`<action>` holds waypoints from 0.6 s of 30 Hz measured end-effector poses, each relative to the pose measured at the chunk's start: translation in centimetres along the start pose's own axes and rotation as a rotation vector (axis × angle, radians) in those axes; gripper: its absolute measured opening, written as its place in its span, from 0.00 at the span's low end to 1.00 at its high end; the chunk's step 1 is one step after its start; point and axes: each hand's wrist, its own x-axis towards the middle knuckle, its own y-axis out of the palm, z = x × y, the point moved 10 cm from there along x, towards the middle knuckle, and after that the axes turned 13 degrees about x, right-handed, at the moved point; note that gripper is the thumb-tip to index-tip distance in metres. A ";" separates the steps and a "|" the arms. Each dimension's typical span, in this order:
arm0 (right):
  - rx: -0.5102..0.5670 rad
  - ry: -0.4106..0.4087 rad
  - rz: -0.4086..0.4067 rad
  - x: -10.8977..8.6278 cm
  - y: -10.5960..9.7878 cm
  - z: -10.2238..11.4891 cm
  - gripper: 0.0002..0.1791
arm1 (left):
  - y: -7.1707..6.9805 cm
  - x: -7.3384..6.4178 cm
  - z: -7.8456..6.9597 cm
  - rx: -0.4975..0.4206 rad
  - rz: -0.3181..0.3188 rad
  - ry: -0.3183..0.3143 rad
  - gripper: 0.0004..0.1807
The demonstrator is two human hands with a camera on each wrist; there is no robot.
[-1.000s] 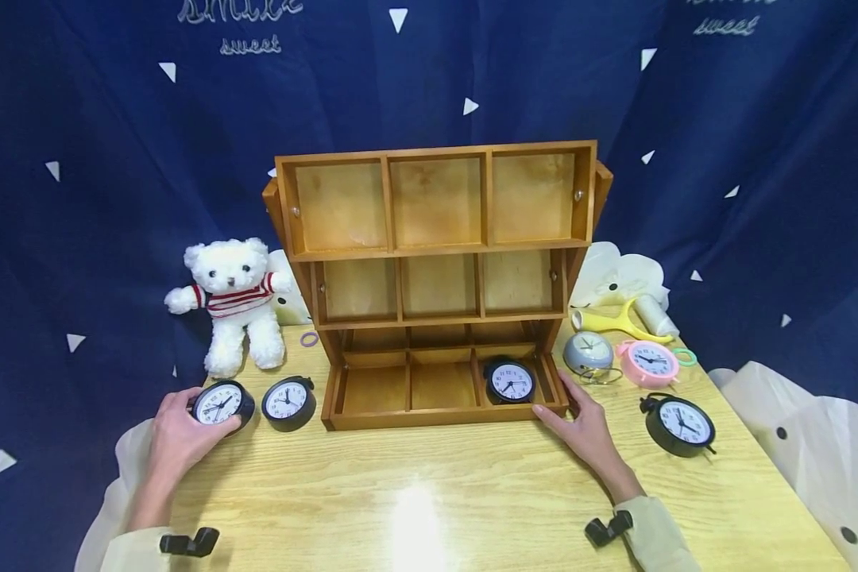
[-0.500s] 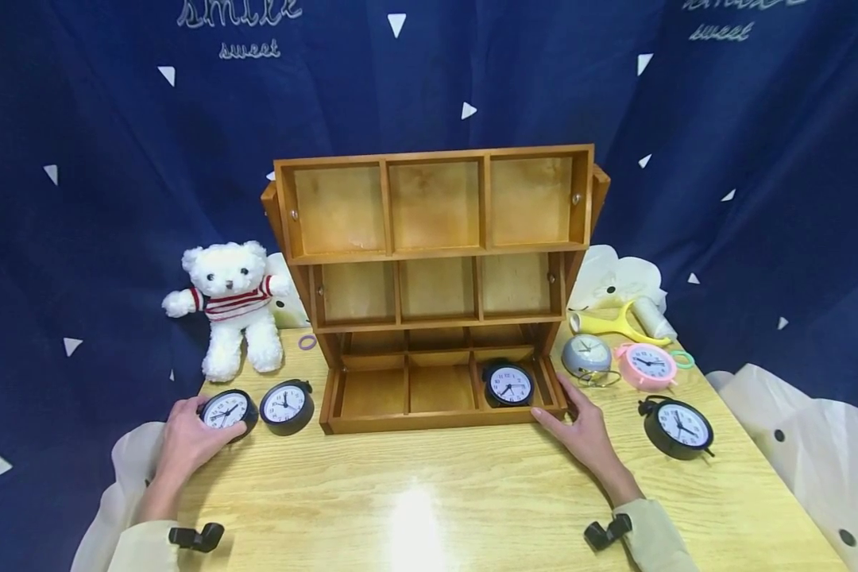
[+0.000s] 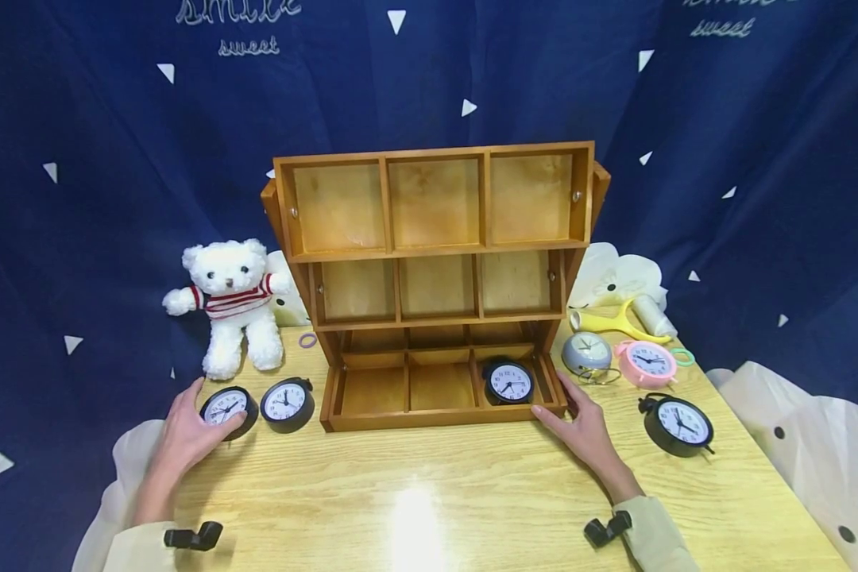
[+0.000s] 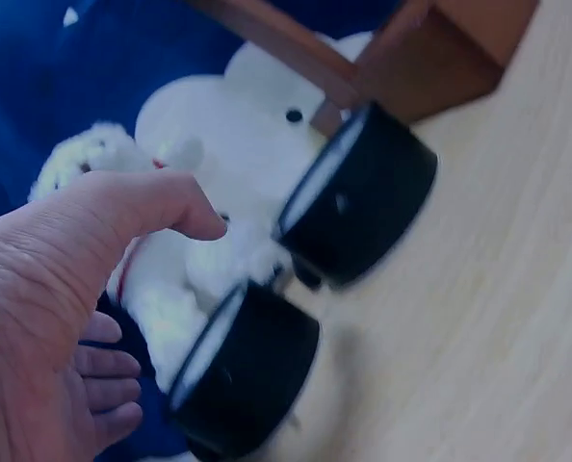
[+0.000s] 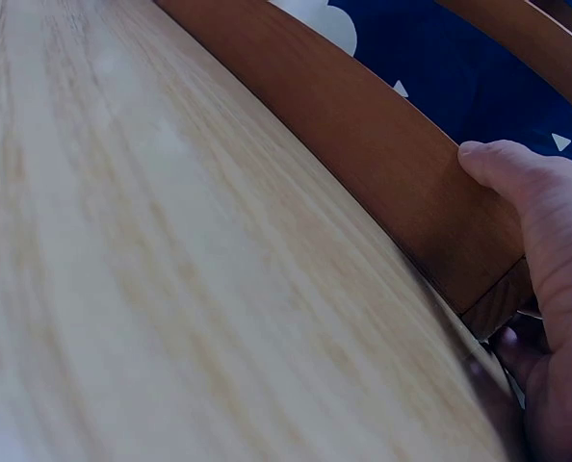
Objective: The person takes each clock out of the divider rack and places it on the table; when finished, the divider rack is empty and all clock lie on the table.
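My left hand [image 3: 189, 433] is around the left side of a round black alarm clock [image 3: 229, 412] lying face up on the table. In the left wrist view its thumb and fingers stand spread and apart from that clock [image 4: 252, 371]. Just to the right lies a second black alarm clock [image 3: 287, 403]. My right hand [image 3: 585, 429] grips the front right corner of a tiered wooden shelf [image 3: 436, 419], thumb on the front board and fingers along the side. Another black alarm clock [image 3: 509, 384] sits in the shelf's bottom right compartment.
Right of the shelf are a grey clock [image 3: 587, 352], a pink alarm clock [image 3: 647, 363], a black alarm clock [image 3: 679, 425] and a yellow forked handle [image 3: 618, 324]. A white teddy bear [image 3: 232, 302] sits at the back left, near a purple ring [image 3: 308, 340].
My left hand and the leftmost black clock have shifted slightly right, closer to the neighbouring clock. My right hand has stayed at the shelf corner.
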 end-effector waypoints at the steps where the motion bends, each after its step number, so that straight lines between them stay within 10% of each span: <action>1: 0.004 0.006 0.002 0.0 0.0 0.0 0.44 | -0.4 -0.1 -0.5 -0.019 -0.025 0.010 0.60; 10: 0.020 0.039 0.014 0.1 0.0 -0.3 0.45 | -3.5 -0.9 -5.8 -0.133 -0.208 0.076 0.54; 18: 0.017 0.039 0.016 0.0 0.0 -0.2 0.44 | -2.4 -1.4 -10.3 -0.269 -0.314 0.183 0.43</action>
